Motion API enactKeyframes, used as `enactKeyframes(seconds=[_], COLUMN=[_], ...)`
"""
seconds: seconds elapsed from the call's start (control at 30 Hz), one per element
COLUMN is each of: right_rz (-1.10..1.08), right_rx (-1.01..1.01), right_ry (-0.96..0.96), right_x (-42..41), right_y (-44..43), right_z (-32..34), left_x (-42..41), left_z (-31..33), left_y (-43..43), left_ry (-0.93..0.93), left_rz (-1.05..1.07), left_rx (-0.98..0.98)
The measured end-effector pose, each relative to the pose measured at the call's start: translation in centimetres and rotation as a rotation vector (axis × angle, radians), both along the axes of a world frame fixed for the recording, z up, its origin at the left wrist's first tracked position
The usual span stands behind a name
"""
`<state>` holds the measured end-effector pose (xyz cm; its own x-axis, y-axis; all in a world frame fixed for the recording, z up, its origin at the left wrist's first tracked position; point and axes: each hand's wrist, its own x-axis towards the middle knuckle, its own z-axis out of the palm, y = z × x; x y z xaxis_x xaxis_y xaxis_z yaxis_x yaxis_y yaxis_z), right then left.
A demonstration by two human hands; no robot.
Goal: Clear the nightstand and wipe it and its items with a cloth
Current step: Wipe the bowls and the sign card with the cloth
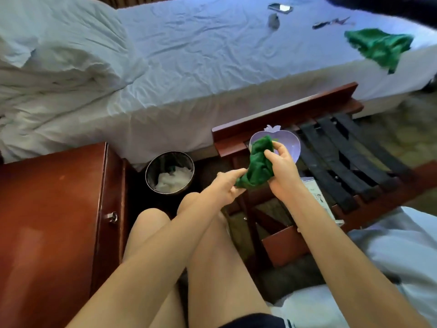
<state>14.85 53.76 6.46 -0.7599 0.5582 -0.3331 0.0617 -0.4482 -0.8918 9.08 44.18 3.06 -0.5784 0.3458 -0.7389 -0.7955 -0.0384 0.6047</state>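
Cloth (257, 162), green, bunched against a purple dish (289, 145) over the luggage rack (283, 114). Left hand (222, 189) pinches its lower end, right hand (281, 169) grips the middle. Likely soft, limp, light: best gathered into a wad.

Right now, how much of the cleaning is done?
Clearing looks done: the nightstand top shows nothing on it, and a phone lies on the bed. In hand: the left hand and right hand hold the green cloth at the purple dish. Left: the other items, maybe the nightstand; I can't tell if it's wiped.
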Motion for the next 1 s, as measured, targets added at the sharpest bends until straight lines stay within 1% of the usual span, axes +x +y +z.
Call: enactKeyframes(seconds=[0.07, 0.1, 0.17, 0.2, 0.27, 0.37, 0.43, 0.5, 0.63, 0.7, 0.77, 0.83, 0.87, 1.0], right_rz=[-0.004, -0.017, -0.067, -0.102, -0.153, -0.159, -0.162, -0.15, -0.133, -0.161, -0.142, -0.101, -0.095, -0.123], right_rx=[-0.02, -0.034, -0.072, -0.089, -0.083, 0.021, 0.072, 0.189, 0.578, 0.714, 0.724, 0.646, 0.632, 0.711], right_ry=[0.016, 0.024, 0.028, 0.014, -0.064, -0.226, -0.29, -0.373, -0.565, -0.634, -0.719, -0.765, -0.769, -0.757], right_x=[0.0, 0.0, -0.1, -0.2, -0.5, -1.1, -1.6, -2.3, -3.2, -3.8, -4.3, -4.6, -4.6, -4.2], right_y=[1.0, 1.6, 3.0, 3.8, 5.2, 7.0, 7.9, 8.9, 10.7, 11.6, 12.3, 12.5, 12.4, 12.5], right_z=[-0.3, -0.6, -1.3, -1.9, -3.1, -5.2, -6.3, -7.2, -8.9, -9.6, -10.4, -11.2, -11.5, -12.0], left_x=[0.6, 0.6, 0.3, 0.1, -0.4, -1.2, -1.5, -1.8, -2.9, -3.2, -3.3, -3.3, -3.5, -3.8], left_z=[-0.3, -0.5, -1.0, -1.0, -1.1, -1.0, -1.3, -1.8, -2.4, -2.4, -2.4, -2.3, -2.3, -2.5], left_y=[1.1, 1.4, 1.7, 1.7, 1.9, 2.8, 3.7, 4.7, 6.0, 6.2, 6.2, 6.2, 6.2, 5.9], left_ry=[-0.095, -0.165, -0.279, -0.311, -0.326, -0.29, -0.262, -0.251, -0.261, -0.264, -0.264, -0.27, -0.274, -0.3], left_rz=[0.02, 0.081, 0.244, 0.283, 0.276, 0.193, 0.213, 0.23, 0.305, 0.29, 0.237, 0.227, 0.246, 0.281], left_rx=[0.051, 0.085, 0.242, 0.318, 0.399, 0.488, 0.534, 0.553, 0.558, 0.538, 0.509, 0.498, 0.505, 0.522])
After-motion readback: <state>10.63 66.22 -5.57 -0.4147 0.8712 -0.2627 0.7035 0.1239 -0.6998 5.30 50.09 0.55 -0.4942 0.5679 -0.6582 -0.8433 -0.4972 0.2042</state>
